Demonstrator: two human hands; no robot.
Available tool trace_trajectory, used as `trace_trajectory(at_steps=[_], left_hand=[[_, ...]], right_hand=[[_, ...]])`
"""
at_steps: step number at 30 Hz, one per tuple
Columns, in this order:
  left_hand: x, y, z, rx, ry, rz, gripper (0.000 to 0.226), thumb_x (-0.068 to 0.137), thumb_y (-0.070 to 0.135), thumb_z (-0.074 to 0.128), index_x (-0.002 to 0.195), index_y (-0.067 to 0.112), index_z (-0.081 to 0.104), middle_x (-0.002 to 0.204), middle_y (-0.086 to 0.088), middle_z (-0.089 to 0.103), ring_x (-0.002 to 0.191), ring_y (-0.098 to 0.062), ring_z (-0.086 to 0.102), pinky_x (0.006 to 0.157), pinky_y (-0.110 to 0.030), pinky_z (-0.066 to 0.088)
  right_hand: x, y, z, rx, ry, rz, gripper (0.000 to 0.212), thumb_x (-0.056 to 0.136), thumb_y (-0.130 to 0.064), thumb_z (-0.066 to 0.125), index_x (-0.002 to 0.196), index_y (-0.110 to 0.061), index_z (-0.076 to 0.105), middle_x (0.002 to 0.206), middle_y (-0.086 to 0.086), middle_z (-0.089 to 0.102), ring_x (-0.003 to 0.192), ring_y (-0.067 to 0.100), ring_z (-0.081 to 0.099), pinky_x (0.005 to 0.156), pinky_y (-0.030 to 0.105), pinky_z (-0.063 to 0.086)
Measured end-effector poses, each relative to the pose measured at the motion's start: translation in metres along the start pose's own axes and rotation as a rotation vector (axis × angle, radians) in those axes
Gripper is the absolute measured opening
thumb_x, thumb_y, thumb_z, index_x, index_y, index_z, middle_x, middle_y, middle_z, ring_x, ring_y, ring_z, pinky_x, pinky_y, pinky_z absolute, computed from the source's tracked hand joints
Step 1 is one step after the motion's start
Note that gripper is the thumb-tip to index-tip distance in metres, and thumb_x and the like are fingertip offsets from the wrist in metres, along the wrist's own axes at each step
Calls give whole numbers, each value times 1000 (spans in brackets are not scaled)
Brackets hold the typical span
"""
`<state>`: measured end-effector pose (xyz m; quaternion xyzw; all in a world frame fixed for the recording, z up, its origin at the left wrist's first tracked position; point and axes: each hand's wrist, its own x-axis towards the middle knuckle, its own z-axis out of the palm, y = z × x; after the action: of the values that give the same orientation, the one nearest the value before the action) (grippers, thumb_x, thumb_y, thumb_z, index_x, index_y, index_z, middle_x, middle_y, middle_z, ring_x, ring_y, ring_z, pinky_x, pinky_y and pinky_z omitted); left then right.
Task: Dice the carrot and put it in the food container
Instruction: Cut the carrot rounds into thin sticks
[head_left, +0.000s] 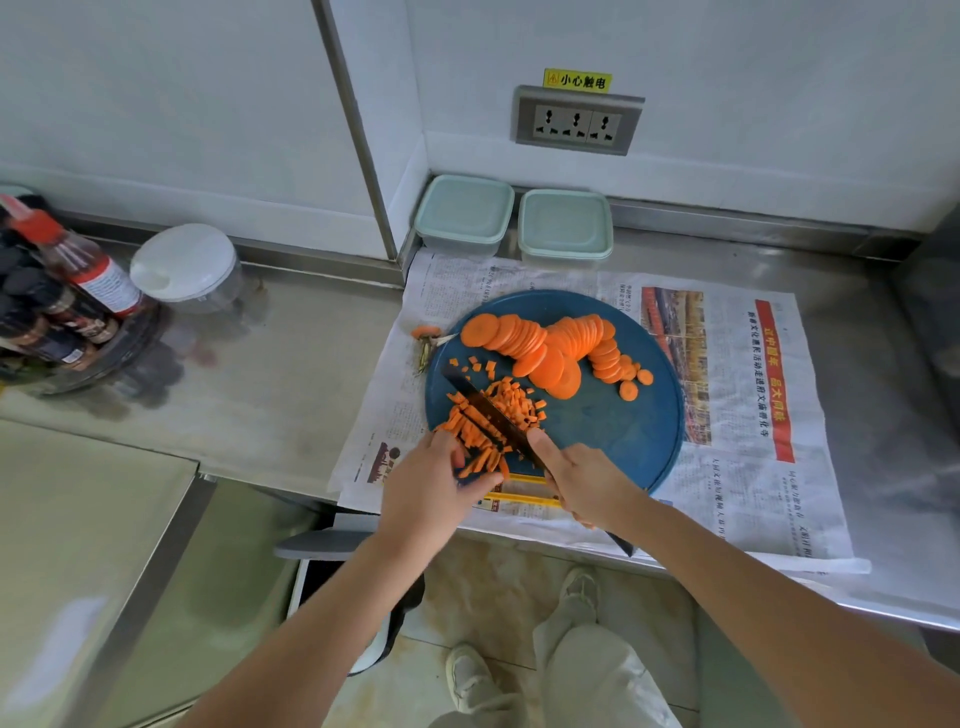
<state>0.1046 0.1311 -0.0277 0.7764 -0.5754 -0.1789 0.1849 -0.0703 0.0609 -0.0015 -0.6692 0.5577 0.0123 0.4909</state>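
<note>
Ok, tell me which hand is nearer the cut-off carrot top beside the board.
Left. The left hand, on the carrot strips, is straight below the carrot top in view; the right hand, gripping the knife, is farther right.

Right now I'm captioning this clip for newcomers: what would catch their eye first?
The bright orange carrot slices fanned across the far half of the round blue cutting board stand out. At its near left edge, the right hand drives a dark knife through carrot strips held by the left hand.
</note>
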Motion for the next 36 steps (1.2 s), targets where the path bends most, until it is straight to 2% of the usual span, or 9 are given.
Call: trace_trajectory(at_steps=[4,12,17,23,25,26,28,32,36], left_hand=[[1,9,19,85,136,103,52,64,59,76,72,18,45,69,5,46,65,-15,45,57,-25,30],[9,11,29,135,197,25,43,65,46,80,72,14,53,70,-1,52,68,-24,52,60,-32,34],[9,4,22,92,223,26,52,62,53,81,75,12,52,70,0,48,65,-21,51,57,-30,36],[-3,-2,10,49,-29,-118,47,77,61,65,89,19,47,76,9,50,68,-12,53,52,-21,32],[-7,-3,7,20,-61,-120,40,82,55,64,88,21,44,74,12,50,67,-9,50,52,-19,31],[-7,-3,6,-14,-66,-122,36,83,51,65,88,22,45,73,12,51,66,-8,50,51,-17,31],[-6,-3,6,-79,-59,-132,28,84,44,67,88,20,53,73,11,57,67,-8,55,52,-15,34],[-1,-1,9,-163,-45,-133,19,86,34,68,89,15,66,79,4,70,73,-14,66,64,-27,49],[2,0,11,-201,-32,-124,17,85,32,69,87,15,68,81,2,72,73,-16,67,68,-35,53]], right_hand=[[-3,5,1,12,24,-12,67,92,-66,26,52,-13,32,51,7,32,30,9,28,47,25,29],[-14,-2,2,-125,-17,-37,59,98,-57,19,69,-12,45,61,4,44,53,12,39,54,25,34],[-17,-5,10,-148,-6,-41,64,96,-61,18,77,-8,49,62,2,45,58,17,44,69,31,37],[-13,-7,16,-174,-18,-9,69,96,-61,18,82,-2,51,66,5,46,73,24,50,76,39,44],[-12,-9,16,-138,0,30,53,104,-43,23,113,0,54,66,5,38,69,23,45,71,37,41],[-11,-9,16,-37,27,80,44,106,-27,26,139,0,36,67,5,30,66,23,41,69,35,38],[-8,-11,15,-45,-4,101,55,104,-9,27,153,-12,2,67,3,21,61,19,34,65,29,33],[-3,-8,20,-193,-15,11,59,105,-7,26,154,-18,-6,67,3,19,67,22,37,65,31,34],[-2,-9,23,-277,16,-10,60,104,-8,26,153,-17,-7,68,3,20,54,14,25,63,32,34]])
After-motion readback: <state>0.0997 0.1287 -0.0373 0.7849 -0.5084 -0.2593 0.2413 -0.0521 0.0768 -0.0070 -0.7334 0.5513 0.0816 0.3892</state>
